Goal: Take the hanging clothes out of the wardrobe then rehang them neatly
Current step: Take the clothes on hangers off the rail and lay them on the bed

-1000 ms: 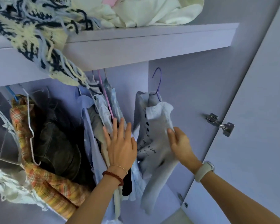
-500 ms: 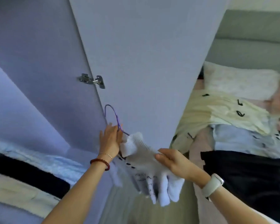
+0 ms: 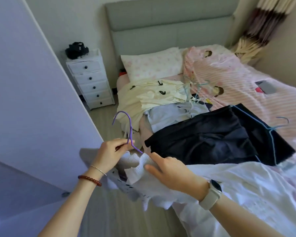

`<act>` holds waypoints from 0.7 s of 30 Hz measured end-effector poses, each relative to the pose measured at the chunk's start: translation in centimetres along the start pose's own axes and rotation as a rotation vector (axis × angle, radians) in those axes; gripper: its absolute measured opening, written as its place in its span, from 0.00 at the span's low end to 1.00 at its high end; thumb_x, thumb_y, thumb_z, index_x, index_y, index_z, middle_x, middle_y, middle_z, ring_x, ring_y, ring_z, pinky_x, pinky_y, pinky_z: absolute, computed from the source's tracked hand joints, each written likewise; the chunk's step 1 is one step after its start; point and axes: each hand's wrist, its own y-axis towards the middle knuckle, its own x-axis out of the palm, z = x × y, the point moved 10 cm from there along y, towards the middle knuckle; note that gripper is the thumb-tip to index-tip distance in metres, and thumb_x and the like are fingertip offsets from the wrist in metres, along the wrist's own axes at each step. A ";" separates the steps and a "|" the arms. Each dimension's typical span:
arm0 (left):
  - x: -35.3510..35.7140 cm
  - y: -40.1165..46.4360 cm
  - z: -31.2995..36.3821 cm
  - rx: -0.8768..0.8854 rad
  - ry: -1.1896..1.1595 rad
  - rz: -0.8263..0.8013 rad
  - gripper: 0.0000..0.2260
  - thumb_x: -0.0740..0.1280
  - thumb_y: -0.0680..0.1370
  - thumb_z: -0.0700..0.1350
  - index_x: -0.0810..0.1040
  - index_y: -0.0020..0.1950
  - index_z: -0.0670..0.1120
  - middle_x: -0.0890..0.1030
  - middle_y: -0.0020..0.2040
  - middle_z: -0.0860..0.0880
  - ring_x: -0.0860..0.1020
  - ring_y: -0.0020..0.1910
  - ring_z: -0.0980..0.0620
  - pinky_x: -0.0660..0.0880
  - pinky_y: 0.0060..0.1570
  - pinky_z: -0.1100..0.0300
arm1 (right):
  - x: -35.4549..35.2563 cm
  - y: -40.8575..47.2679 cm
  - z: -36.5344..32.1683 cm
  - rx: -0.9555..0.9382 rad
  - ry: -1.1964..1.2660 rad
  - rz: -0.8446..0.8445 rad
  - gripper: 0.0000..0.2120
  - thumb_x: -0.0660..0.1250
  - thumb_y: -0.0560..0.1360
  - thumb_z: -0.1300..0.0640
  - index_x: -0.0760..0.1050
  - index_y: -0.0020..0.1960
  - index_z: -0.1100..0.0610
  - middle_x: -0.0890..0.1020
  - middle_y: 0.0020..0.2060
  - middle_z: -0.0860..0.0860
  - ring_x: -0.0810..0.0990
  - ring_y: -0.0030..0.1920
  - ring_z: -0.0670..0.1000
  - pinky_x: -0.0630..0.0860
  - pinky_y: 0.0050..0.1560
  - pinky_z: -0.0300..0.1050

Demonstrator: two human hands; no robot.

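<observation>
A white knitted top [image 3: 137,170] with black marks hangs on a purple hanger [image 3: 126,129] above the bed's near edge. My left hand [image 3: 109,153] pinches the hanger at its neck, hook pointing up. My right hand [image 3: 169,170] grips the top's ribbed collar beside it. On the bed [image 3: 263,103] lie a cream garment [image 3: 154,96], a pale blue one [image 3: 174,112] and a black one [image 3: 217,134] on a blue hanger. A white garment [image 3: 237,185] is spread nearest me.
The lilac wardrobe door [image 3: 32,100] stands open at the left, close to my left arm. A white chest of drawers [image 3: 91,82] sits by the grey headboard. Loose wire hangers [image 3: 195,89] lie on the pink striped cover. A striped curtain [image 3: 256,31] hangs at the far right.
I have turned from the wardrobe to the bed, carrying the white top on its purple hanger off the rail. My left hand moved from the hanging clothes to the hanger's neck.
</observation>
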 end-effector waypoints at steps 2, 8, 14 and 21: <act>1.9 1.2 3.5 0.025 -0.094 -0.065 0.05 0.69 0.69 0.48 0.81 0.43 0.57 0.80 0.38 0.70 0.77 0.39 0.69 0.73 0.41 0.71 | -2.1 -1.4 2.0 0.074 -0.010 0.090 0.17 0.50 0.80 0.44 0.58 0.35 0.51 0.64 0.28 0.49 0.68 0.34 0.55 0.58 0.33 0.46; 12.4 4.7 11.4 0.066 -0.212 -0.249 0.07 0.71 0.71 0.39 0.82 0.48 0.46 0.82 0.40 0.58 0.77 0.37 0.63 0.75 0.44 0.65 | -8.2 -8.8 10.4 0.271 -0.049 0.430 0.23 0.41 0.74 0.38 0.64 0.37 0.54 0.73 0.27 0.53 0.74 0.31 0.58 0.64 0.31 0.46; 27.5 3.5 19.2 0.179 -0.236 -0.623 0.07 0.69 0.74 0.40 0.82 0.50 0.42 0.83 0.44 0.50 0.80 0.42 0.56 0.77 0.46 0.62 | -10.0 -20.7 19.7 0.575 0.102 0.541 0.17 0.54 0.79 0.45 0.69 0.38 0.55 0.72 0.25 0.49 0.71 0.28 0.49 0.69 0.34 0.43; 40.6 0.4 30.3 0.344 -0.231 -0.772 0.09 0.70 0.74 0.43 0.82 0.52 0.41 0.79 0.40 0.51 0.75 0.36 0.61 0.70 0.42 0.71 | -12.7 -34.3 28.4 0.880 0.159 0.649 0.16 0.60 0.77 0.52 0.64 0.32 0.49 0.65 0.23 0.48 0.63 0.26 0.46 0.62 0.32 0.46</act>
